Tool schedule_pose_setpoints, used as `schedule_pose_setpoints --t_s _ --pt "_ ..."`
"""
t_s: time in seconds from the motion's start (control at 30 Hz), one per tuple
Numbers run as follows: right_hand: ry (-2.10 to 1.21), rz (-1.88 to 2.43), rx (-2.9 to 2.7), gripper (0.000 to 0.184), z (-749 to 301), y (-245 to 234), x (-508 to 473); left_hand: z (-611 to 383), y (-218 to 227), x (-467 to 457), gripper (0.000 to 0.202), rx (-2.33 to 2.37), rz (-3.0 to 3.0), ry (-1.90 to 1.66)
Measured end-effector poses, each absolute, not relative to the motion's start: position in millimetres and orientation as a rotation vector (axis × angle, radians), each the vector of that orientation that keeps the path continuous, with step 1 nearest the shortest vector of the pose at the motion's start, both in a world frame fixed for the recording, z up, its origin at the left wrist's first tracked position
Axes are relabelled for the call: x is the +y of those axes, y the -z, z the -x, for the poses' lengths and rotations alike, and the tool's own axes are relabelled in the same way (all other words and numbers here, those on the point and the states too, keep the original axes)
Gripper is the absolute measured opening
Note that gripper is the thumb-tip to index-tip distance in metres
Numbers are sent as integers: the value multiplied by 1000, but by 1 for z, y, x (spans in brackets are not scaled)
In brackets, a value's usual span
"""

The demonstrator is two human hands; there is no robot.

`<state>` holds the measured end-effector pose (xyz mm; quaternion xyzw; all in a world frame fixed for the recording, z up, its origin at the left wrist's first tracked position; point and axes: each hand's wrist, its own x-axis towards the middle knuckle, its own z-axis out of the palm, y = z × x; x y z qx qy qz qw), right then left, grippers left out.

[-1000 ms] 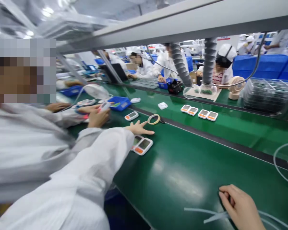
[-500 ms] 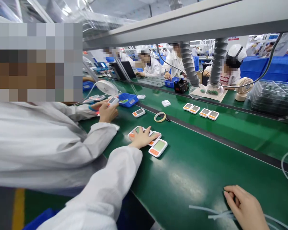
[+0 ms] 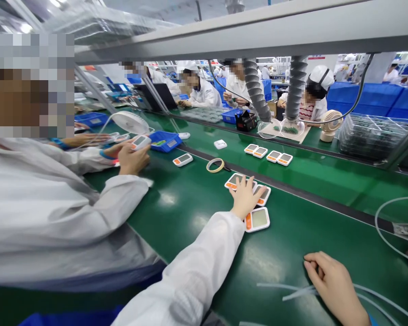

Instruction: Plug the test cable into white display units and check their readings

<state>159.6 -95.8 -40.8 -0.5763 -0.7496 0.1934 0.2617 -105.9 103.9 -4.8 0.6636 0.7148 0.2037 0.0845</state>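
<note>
"On the green bench (image 3: 190, 203), the left hand (image 3: 246, 198) is lying open, fingers splayed across the white-and-orange devices (image 3: 260, 219), near the tape roll (image 3: 211, 170)!"

"And the right hand (image 3: 333, 280)?"

"It's resting closer in, loosely curled over the pale strips (image 3: 279, 286); whether it's gripping them, I can't tell."

"Any writing?"

"A red sign (image 3: 317, 57) is showing far back, its lettering too small to read."

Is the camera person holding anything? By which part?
Nothing visibly gripped: the left hand is spread over white gadgets; the loosely curled right hand shows nothing inside.
</note>
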Motion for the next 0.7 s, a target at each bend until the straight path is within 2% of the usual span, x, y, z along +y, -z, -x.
schedule_pose_setpoints --t_s 0.13,0.2,0.27,0.37,0.47,0.6,0.7 --pt "-600 1552 -2017 34 -157 35 -97 101 3 61 52 1776 -2254 -726" --pt "-631 1543 -2033 33 -157 32 -97 100 8 31 51 1532 -2441 -640" --pt "-654 1533 -2062 32 -156 30 -97 98 13 5 60 1450 -2543 -546" --pt "-644 1542 -2075 28 -156 30 -96 92 15 -15 52 1329 -2502 -554" --pt "-601 1553 -2065 25 -157 34 -96 71 5 -11 42 1093 -2145 -722" --pt "-618 1553 -2084 18 -159 32 -99 14 -8 0 48 794 -1187 -888" --pt "-678 1547 -2174 9 -160 23 -103 -27 -4 3 55 631 -852 -903"
